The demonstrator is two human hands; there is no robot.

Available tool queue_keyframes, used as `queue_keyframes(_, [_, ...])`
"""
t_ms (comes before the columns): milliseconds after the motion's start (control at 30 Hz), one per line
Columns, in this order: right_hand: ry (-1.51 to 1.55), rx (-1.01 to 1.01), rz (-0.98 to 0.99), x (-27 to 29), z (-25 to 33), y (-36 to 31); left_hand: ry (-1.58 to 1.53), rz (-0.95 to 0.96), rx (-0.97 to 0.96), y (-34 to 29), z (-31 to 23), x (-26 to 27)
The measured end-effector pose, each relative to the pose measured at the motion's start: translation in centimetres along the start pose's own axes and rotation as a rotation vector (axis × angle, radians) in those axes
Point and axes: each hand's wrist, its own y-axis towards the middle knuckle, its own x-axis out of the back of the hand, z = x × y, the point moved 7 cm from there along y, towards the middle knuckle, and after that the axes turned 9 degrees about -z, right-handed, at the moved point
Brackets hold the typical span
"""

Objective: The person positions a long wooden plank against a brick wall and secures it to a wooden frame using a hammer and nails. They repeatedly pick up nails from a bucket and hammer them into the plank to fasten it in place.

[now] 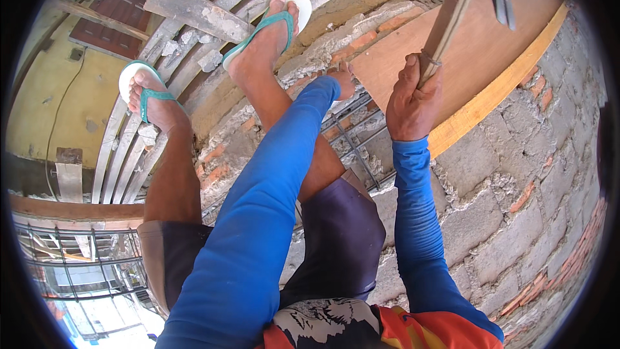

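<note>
My right hand (414,98) is closed round the wooden handle of a claw hammer (449,26). The hammer is raised, its metal head at the top of the view, over a brown plywood board (478,48). A pale wooden strip (491,103) runs along the board's right edge. At the board's near left corner is my left hand (343,83), its fingers bent in beside the edge. What they hold, if anything, is hidden by the hand itself. Steel reinforcing bars (352,145) show just below this hand, by the board's end.
A rough block wall (475,220) fills the right side. My sandalled feet (265,35) rest on long wooden planks (187,81), with a loose short board (197,13) and mortar lumps. More steel mesh (77,262) lies lower left, above a bright drop. A brown panelled door (113,10) stands farther off.
</note>
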Motion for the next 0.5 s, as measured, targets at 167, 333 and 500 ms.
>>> queue_keyframes(167, [-0.612, -0.154, 0.326, -4.3, -16.5, -5.8, 0.025, -0.018, 0.023, 0.5, -0.8, 0.8])
queue_keyframes(333, [-0.177, -0.258, 0.282, -2.7, -13.2, -4.9, 0.055, -0.064, 0.008, 0.3, -0.7, -0.6])
queue_keyframes(500, [-0.002, -0.201, 0.165, 3.2, -6.4, -4.8, 0.047, -0.125, -0.030, 0.0, -0.5, -0.6])
